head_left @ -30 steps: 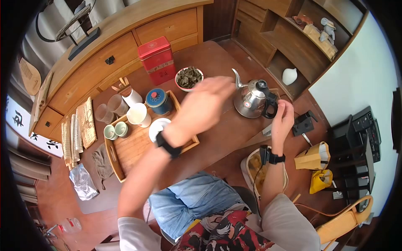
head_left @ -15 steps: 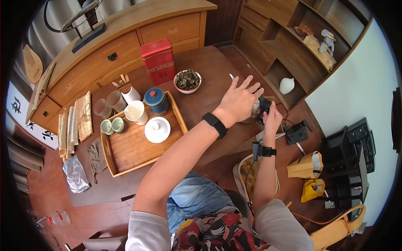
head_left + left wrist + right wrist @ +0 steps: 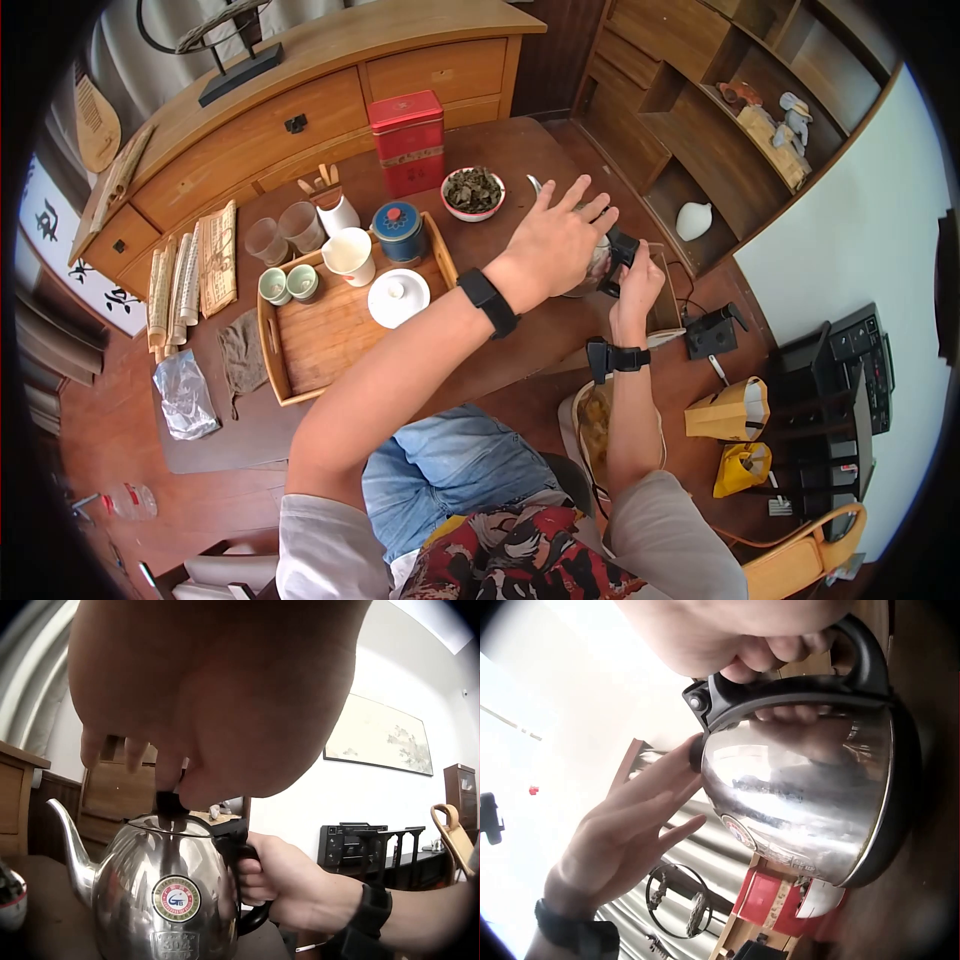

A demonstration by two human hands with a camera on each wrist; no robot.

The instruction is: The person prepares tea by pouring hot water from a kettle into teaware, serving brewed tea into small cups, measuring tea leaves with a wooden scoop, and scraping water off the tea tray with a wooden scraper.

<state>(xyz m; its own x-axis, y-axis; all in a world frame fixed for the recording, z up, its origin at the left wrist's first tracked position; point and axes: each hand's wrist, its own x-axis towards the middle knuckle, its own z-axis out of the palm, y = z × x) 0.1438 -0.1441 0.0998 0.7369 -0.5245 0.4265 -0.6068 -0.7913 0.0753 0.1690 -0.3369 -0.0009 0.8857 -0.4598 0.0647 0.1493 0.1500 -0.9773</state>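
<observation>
A shiny steel kettle [image 3: 124, 892] with a thin curved spout and a round label is under both hands. My left hand [image 3: 552, 243] is over its top and pinches the black lid knob [image 3: 171, 803] between thumb and finger, the other fingers spread out. The palm hides most of the kettle in the head view. My right hand [image 3: 641, 292] grips the black handle [image 3: 866, 656] with curled fingers, seen closely in the right wrist view. Left of the kettle is a bowl of tea leaves [image 3: 473, 192].
On the wooden tray [image 3: 330, 350] are a white lid [image 3: 398, 298], white pitcher [image 3: 350, 257], blue jar [image 3: 399, 232] and two small green cups [image 3: 302, 283]. A red tin [image 3: 409, 145] stands behind. Below the right forearm is a bin [image 3: 575, 425]; a black kettle base [image 3: 712, 335] is rightward.
My left hand has swung right from over the tray onto the kettle's lid knob. My right hand has moved from beside the handle to gripping it.
</observation>
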